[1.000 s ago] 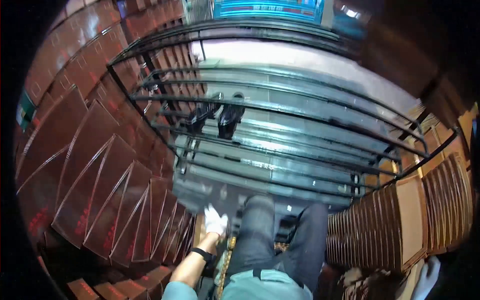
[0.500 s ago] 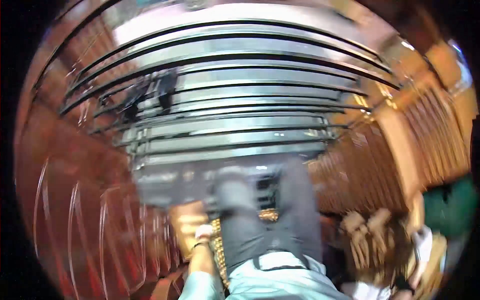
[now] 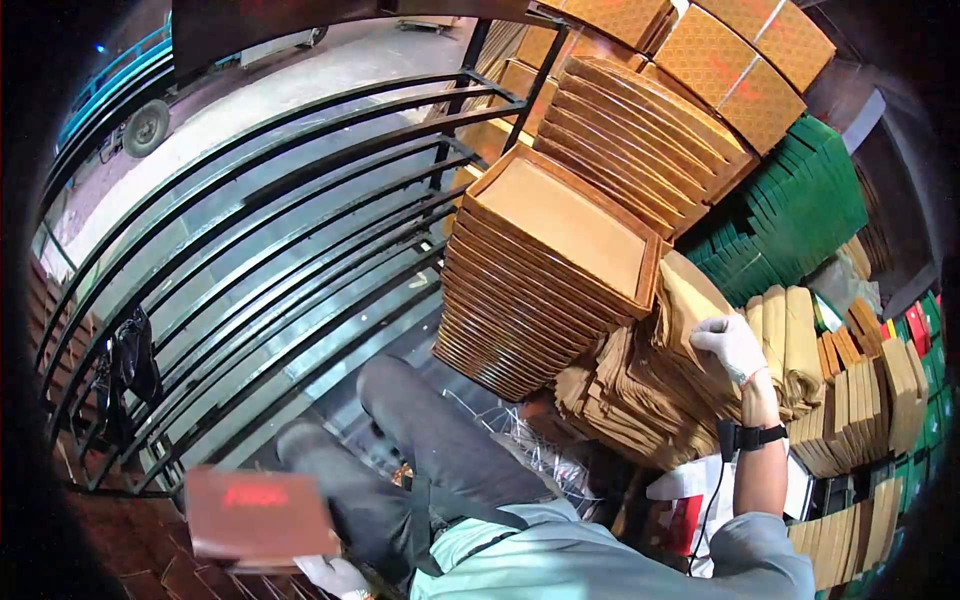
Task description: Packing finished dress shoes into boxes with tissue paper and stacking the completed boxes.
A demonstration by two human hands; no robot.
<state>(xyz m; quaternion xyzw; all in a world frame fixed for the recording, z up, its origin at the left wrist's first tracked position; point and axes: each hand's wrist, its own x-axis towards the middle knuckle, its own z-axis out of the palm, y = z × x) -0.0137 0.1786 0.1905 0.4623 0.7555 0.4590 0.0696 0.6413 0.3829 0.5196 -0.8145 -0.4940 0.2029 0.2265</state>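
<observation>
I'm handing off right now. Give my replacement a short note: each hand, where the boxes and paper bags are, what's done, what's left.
Right hand, gloved: reaching out to the brown paper bags, gripping the top of one.
Left hand, gloved: low at the left knee, holding a dark red flat box; the box is blurred.
Stack of tan box trays stands ahead, beside the black metal railing; green folded packs behind the bags.
Done: red box in hand, one bag grasped.
Left: the bag is not yet pulled free of the pile; box and bag are still apart.
</observation>
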